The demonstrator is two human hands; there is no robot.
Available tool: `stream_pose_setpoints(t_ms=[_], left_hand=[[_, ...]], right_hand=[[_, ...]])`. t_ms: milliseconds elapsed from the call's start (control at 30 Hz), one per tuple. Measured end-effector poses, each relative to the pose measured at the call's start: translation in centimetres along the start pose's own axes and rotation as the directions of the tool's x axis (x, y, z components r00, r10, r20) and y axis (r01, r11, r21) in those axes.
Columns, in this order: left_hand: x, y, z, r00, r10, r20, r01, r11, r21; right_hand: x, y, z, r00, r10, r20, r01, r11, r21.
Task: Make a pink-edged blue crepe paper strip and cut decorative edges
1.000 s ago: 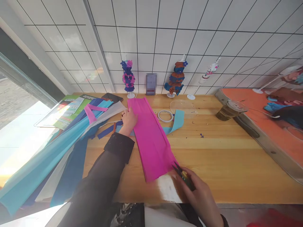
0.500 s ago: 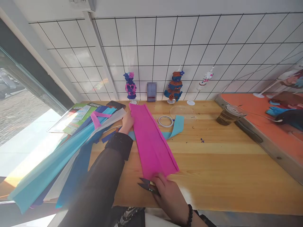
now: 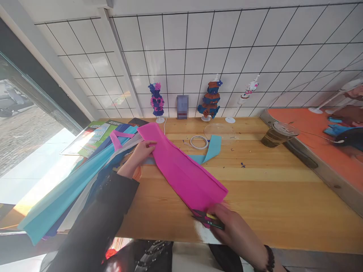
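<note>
The pink paper strip [image 3: 181, 170] lay slantwise on the wooden table [image 3: 269, 196]. At its five o'clock end the right hand [image 3: 235, 232] gripped small scissors [image 3: 205, 220]; at ten o'clock the left hand [image 3: 141, 150] pinched its edge, the tape ring [image 3: 199, 142] at one o'clock.

right hand [image 3: 235, 230] blurred, scissors [image 3: 206, 220] half hidden (blades unclear), left forearm cut off
</note>
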State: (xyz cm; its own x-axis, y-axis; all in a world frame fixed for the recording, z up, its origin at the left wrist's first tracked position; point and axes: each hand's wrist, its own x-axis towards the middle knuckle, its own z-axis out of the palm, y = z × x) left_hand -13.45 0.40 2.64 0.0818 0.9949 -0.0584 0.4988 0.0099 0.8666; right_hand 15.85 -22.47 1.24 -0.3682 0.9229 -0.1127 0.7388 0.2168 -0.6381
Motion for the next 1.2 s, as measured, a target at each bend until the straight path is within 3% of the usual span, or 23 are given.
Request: stream_pose_setpoints(t_ms=[133, 300, 367, 467, 567, 600, 633, 733, 800, 833, 933, 1000, 1100, 1200], left_hand=[[-6.5, -1.1, -1.5, 0.974, -0.143, 0.178, 0.135, 0.989, 0.054], [-12.1, -2.9, -2.4, 0.907, -0.339, 0.251, 0.302, 0.937, 0.175], [-13.5, -3.1, -2.8, 0.857, -0.423, 0.294, 0.362, 0.901, 0.240], [-14.8, -2.4, -3.9, 0.787, -0.473, 0.395, 0.356, 0.872, 0.335], [-15.3, -0.2, -5.1, 0.660, -0.530, 0.532, 0.299, 0.835, 0.462], [-15.1, 0.7, -5.3, 0.641, -0.541, 0.544, 0.266, 0.822, 0.503], [-14.8, 1.7, -5.2, 0.656, -0.519, 0.548, 0.211, 0.823, 0.527], [-12.5, 4.4, -3.0, 0.741, -0.271, 0.615, -0.071, 0.879, 0.472], [-10.3, 5.3, -0.1, 0.804, -0.007, 0.595, -0.302, 0.856, 0.419], [-9.2, 5.4, 1.5, 0.807, 0.096, 0.583, -0.378, 0.842, 0.385], [-6.3, 4.6, 6.4, 0.765, 0.303, 0.569, -0.548, 0.771, 0.325], [-5.1, 3.5, 8.9, 0.715, 0.352, 0.604, -0.629, 0.702, 0.335], [-4.7, 2.2, 11.0, 0.676, 0.366, 0.639, -0.678, 0.648, 0.346], [-5.0, 1.6, 11.7, 0.697, 0.375, 0.611, -0.670, 0.642, 0.371]], right_hand=[[-2.7, 2.0, -2.4, 0.980, 0.191, 0.050, -0.194, 0.978, 0.072], [-4.2, 3.4, -1.9, 0.975, 0.210, 0.073, -0.219, 0.963, 0.156], [-4.3, 3.7, -1.9, 0.973, 0.209, 0.094, -0.223, 0.959, 0.176], [-4.3, 4.2, -2.7, 0.962, 0.240, 0.131, -0.262, 0.947, 0.185], [-4.5, 4.6, -4.2, 0.949, 0.279, 0.144, -0.305, 0.931, 0.201], [-4.6, 4.7, -4.7, 0.945, 0.292, 0.145, -0.318, 0.925, 0.207], [-4.6, 4.8, -5.2, 0.941, 0.307, 0.145, -0.332, 0.920, 0.208], [-4.1, 4.7, -6.0, 0.932, 0.340, 0.126, -0.360, 0.909, 0.208], [-3.3, 4.4, -5.8, 0.940, 0.327, 0.097, -0.340, 0.914, 0.222], [-2.9, 4.1, -5.6, 0.946, 0.312, 0.081, -0.323, 0.919, 0.227], [-1.6, 3.4, -4.4, 0.959, 0.270, 0.091, -0.284, 0.935, 0.212], [-1.0, 2.8, -3.7, 0.962, 0.255, 0.103, -0.271, 0.939, 0.210], [-0.3, 2.0, -3.1, 0.967, 0.233, 0.101, -0.251, 0.941, 0.226], [0.5, 1.3, -3.1, 0.970, 0.225, 0.090, -0.240, 0.945, 0.221]])
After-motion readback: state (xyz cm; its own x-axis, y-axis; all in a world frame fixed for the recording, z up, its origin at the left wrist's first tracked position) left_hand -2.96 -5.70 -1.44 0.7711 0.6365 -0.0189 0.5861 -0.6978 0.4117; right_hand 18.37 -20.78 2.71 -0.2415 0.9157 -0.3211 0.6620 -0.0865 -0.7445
